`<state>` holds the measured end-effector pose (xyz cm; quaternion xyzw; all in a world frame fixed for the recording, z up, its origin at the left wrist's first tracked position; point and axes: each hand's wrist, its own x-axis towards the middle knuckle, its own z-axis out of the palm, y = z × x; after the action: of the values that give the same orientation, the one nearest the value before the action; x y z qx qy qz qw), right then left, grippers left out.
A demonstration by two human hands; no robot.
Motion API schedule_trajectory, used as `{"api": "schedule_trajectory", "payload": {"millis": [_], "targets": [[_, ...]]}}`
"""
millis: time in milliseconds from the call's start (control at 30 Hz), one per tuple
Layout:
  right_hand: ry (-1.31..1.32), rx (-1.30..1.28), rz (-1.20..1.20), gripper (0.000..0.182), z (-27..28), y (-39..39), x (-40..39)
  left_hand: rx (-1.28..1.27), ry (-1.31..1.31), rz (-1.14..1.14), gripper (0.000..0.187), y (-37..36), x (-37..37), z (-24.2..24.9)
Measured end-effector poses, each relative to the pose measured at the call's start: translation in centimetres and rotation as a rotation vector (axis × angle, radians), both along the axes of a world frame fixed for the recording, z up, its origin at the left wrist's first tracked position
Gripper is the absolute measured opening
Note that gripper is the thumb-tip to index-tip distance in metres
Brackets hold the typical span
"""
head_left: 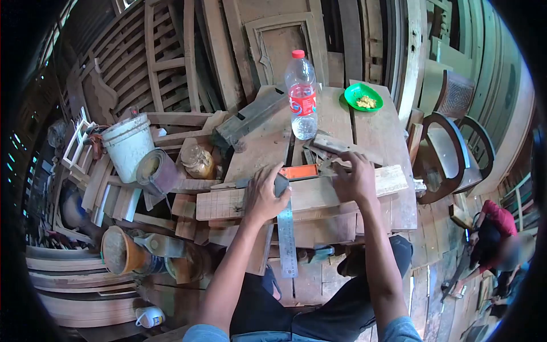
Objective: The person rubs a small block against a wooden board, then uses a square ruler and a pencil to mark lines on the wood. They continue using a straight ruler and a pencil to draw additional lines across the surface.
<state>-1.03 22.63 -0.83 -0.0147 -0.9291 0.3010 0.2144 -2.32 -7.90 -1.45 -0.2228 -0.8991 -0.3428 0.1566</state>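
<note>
A pale wooden board [310, 194] lies crosswise on the wooden workbench [330, 117], with pencil lines near its left end. My left hand [266, 192] is closed round the dark head of a try square, whose metal ruler blade [288, 242] points down over the board's front edge. My right hand [354, 179] rests on the board's right part, fingers curled near small metal pieces; whether it holds anything is hidden. Between the hands, behind the board, sits an orange tool [299, 172]. A plane-like block [333, 143] lies just behind.
A water bottle [301, 94] and a green dish of food [363, 97] stand on the bench. Left are a white bucket [129, 147], a jar [197, 161] and an orange bucket [121, 249]. A chair frame [450, 154] and another person [498, 233] are at right.
</note>
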Motion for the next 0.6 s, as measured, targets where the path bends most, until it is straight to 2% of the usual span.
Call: {"api": "schedule_trajectory", "payload": {"millis": [67, 167, 267, 367, 467, 567, 600], "targets": [[-0.008, 0.107, 0.059, 0.031, 0.3, -0.4, -1.2, 0.027, 0.077, -0.017, 0.068, -0.1, -0.3, -0.2], [-0.129, 0.182, 0.234, 0.024, 0.4, -0.2, -5.0, 0.066, -0.067, -0.060, 0.069, -0.7, -0.8, -0.9], [-0.242, 0.209, 0.324, 0.021, 0.3, -0.8, -7.6, 0.091, -0.057, -0.059, 0.067, -0.9, -1.1, -1.2], [-0.344, 0.308, 0.410, 0.024, -1.4, -0.6, -9.8, 0.129, 0.005, -0.038, 0.063, -0.7, -1.0, -1.5], [-0.414, 0.283, 0.417, 0.021, -0.7, -1.2, -10.4, 0.106, 0.246, 0.082, 0.056, -0.3, -0.8, -2.2], [-0.409, 0.278, 0.380, 0.034, -0.5, -1.8, -11.3, 0.105, 0.103, 0.053, 0.054, -0.5, -0.7, -1.6], [-0.447, 0.296, 0.310, 0.046, -0.2, -2.6, -11.1, 0.109, 0.087, 0.057, 0.054, -0.5, -0.7, -1.9]]}}
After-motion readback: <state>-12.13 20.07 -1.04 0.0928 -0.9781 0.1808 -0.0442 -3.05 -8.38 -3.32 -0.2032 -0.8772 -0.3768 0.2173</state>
